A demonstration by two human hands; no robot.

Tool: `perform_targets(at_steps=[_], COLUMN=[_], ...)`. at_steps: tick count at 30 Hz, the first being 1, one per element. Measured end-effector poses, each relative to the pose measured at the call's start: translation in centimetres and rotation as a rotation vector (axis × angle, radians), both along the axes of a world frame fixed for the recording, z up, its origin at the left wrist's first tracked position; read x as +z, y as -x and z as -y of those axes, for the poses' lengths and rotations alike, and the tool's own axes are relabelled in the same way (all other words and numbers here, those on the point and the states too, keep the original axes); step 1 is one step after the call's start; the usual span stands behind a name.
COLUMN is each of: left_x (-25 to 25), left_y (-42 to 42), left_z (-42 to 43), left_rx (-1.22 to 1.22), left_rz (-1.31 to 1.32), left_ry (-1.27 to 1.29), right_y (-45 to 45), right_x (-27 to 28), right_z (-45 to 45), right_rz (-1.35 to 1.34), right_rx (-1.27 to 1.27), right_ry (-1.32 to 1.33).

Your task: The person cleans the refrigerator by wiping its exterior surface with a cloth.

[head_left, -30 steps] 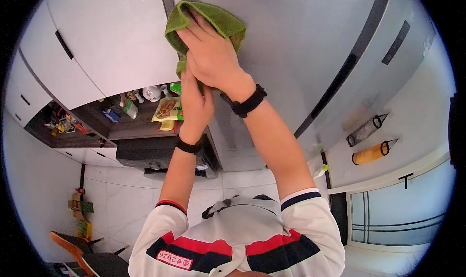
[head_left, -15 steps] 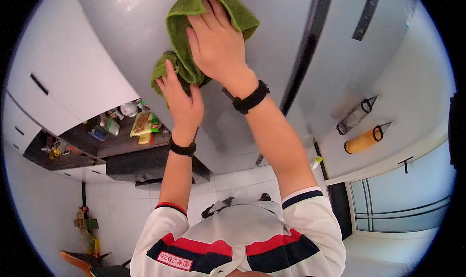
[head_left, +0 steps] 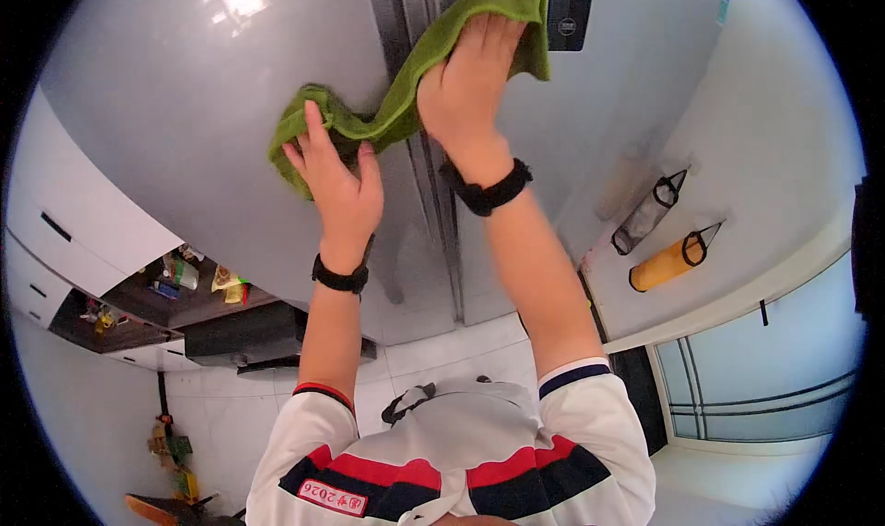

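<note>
A green cloth (head_left: pixel 396 111) stretches between my two hands against a grey two-door metal surface (head_left: pixel 212 130). My left hand (head_left: pixel 341 185) lies on the cloth's lower left end with its fingers apart, over the left door. Higher up, my right hand (head_left: pixel 470 93) presses the other end onto the right door, its fingertips tucked under a fold of the cloth. The dark seam between the doors (head_left: pixel 449 240) runs behind the cloth. Just right of the right hand's fingers is a black panel (head_left: pixel 570 14) on the right door.
White cabinets (head_left: pixel 83 240) and a shelf with packets and jars (head_left: pixel 180 272) stand at the left, above a black appliance (head_left: pixel 244 337). Two mesh holders, one grey (head_left: pixel 647 215) and one orange (head_left: pixel 668 261), hang on the right wall. A glass-paned door (head_left: pixel 756 351) is lower right.
My right hand has moved right across the door seam, pulling the cloth out longer between my hands. The left hand has shifted slightly left. The view has turned right, showing the black panel.
</note>
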State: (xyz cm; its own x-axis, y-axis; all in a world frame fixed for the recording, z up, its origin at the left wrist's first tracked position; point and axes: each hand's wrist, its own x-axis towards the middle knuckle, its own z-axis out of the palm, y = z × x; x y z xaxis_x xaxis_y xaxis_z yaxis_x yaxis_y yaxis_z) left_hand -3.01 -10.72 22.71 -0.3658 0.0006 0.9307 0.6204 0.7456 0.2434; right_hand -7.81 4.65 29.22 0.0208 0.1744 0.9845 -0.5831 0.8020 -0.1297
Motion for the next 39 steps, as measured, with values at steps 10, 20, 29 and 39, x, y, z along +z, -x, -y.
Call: perform_targets(at_steps=[10,20,29,39], left_x=[-1.1,-3.3,-3.6,-1.6], left_y=[0.4,-0.2,-0.8,-1.1], left_z=[-3.8,-5.1,-3.9,-2.3], left_rx=[0.028,0.041,-0.075,-0.17], left_rz=[-0.038,0.001,0.062,0.067], left_ry=[0.074,0.089,0.097,0.009], right_y=[-0.8,-1.6,-2.2,-1.7], right_x=[-1.4,-6.7,-5.4,0.7], right_z=[-3.2,-3.9,-2.5,-2.5], right_rz=[0.163,0.232,0.243,0.126], right_rx=[-0.051,0.078,-0.003,-0.087], right_ry=[-0.203,-0.198,-0.166,-0.223])
